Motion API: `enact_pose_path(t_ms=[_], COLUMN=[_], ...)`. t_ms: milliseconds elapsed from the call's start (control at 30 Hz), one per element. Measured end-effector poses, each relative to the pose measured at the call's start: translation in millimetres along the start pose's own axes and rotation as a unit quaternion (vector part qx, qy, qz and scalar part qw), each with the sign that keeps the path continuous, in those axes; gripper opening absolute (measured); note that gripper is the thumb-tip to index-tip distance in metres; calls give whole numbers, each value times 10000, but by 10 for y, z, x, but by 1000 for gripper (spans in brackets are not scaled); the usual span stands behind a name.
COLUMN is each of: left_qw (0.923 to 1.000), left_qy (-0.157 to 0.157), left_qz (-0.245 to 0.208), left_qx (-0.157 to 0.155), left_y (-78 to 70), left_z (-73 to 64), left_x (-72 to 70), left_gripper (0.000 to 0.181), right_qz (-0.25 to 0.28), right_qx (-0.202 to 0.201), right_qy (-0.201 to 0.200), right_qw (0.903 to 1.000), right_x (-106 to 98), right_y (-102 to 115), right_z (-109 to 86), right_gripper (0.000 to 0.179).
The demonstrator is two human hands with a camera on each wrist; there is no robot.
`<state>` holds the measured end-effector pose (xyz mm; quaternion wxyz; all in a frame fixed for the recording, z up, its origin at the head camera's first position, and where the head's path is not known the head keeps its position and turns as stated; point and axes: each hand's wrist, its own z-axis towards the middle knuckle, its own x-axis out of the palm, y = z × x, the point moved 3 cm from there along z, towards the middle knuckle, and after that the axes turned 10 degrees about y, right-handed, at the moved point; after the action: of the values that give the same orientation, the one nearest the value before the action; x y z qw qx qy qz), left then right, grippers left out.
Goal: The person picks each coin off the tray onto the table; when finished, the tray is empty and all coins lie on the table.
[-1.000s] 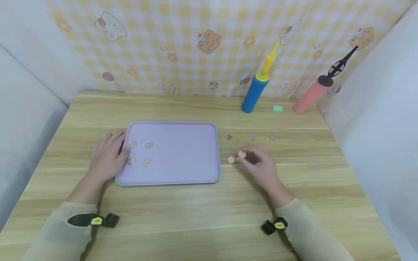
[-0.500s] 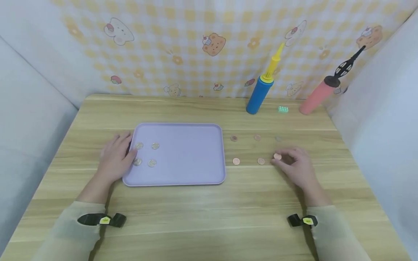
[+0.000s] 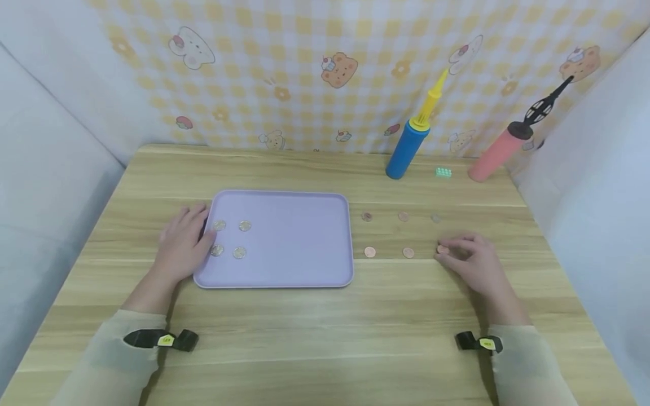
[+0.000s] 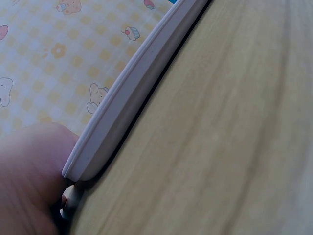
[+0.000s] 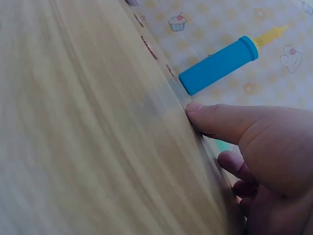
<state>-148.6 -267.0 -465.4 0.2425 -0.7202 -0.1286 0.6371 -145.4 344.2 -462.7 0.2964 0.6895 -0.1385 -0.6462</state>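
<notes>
My left hand (image 3: 184, 245) holds the left edge of a lilac tray (image 3: 294, 237), with the thumb over the rim and the other fingers along its outer side. In the left wrist view the thumb (image 4: 36, 152) meets the tray's side wall (image 4: 127, 93). Several silvery coins (image 3: 245, 225) lie at the tray's left end. Right of the tray, my right hand (image 3: 474, 264) pinches a copper coin (image 3: 443, 249) between thumb and forefinger, at the table surface. Two copper coins, one near the tray (image 3: 369, 252) and another copper coin (image 3: 408, 252), lie in line with it.
Behind them lie a dark coin (image 3: 367, 216), a copper coin (image 3: 403, 216) and a greyish coin (image 3: 435, 217). Farther back stand a blue pump (image 3: 406, 149) with a yellow nozzle, a small green toy brick (image 3: 443, 172) and a pink pump (image 3: 495, 152). A patterned cloth (image 3: 294, 73) hangs behind the wooden table.
My right hand has moved right, leaving a copper coin in the front row, and has lowered another copper coin to the table. My left hand stays at the tray; the head view has shifted slightly.
</notes>
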Motion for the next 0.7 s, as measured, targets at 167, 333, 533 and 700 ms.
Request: enact_pose_path(t_ms=[167, 333, 533, 700], left_qw=[10000, 10000, 10000, 10000], left_qy=[1, 35, 63, 73], left_qz=[17, 31, 21, 12], left_qx=[-7, -21, -42, -12], left_y=[-23, -31, -25, 1], left_z=[-5, -3, 2, 6], left_x=[-5, -18, -21, -11], left_gripper=[59, 59, 60, 60], right_qz=[-34, -33, -17, 10], right_qx=[-157, 108, 336, 343], right_qy=[-48, 58, 208, 137], right_qw=[9999, 9999, 9992, 9993], right_x=[-19, -38, -35, -34], right_y=[-8, 4, -22, -11], right_z=[-4, -13, -16, -26], right_gripper=[30, 32, 35, 35])
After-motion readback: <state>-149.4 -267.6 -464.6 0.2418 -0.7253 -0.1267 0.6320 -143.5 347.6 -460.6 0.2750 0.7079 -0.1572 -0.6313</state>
